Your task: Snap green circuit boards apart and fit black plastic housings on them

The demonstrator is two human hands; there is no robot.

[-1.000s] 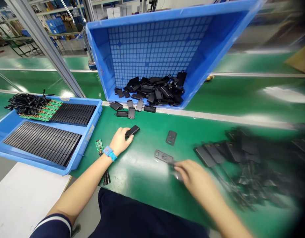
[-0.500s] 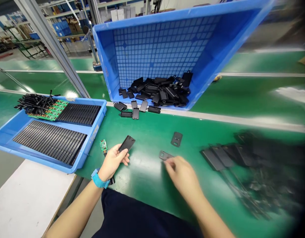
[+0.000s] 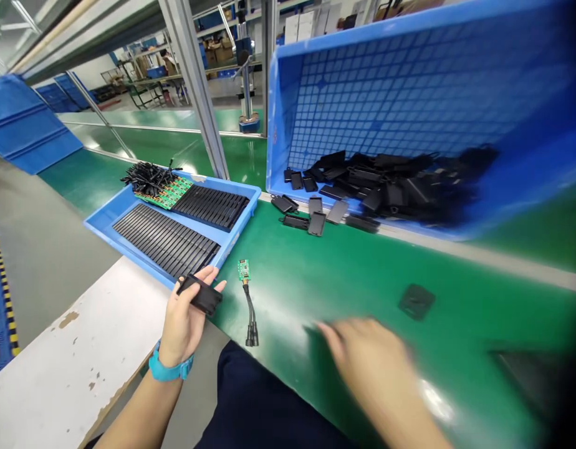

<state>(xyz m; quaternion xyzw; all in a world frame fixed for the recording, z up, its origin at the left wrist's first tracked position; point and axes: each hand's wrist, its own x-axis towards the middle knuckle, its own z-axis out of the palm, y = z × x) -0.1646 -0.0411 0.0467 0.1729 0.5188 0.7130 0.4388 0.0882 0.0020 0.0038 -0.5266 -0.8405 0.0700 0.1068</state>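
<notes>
My left hand, with a turquoise band at the wrist, is closed around a black plastic case over the near corner of the blue tray. To its right, a small green circuit board lies on the green bench with short black cables trailing toward me. My right hand is low over the bench and smeared by motion. A dark sliver shows by its fingertips, but whether they grip it is unclear. Beyond that hand lies a flat black cover plate, blurred.
The blue tray holds rows of black cases and green boards with cables. A large blue bin on its side spills black cases onto the bench. A metal post stands behind the tray. Dark parts blur at far right.
The view has swung left. My left hand has carried the case leftward off the bench toward the tray, turning it. The cover plate that was by my right fingertips is no longer clearly visible.
</notes>
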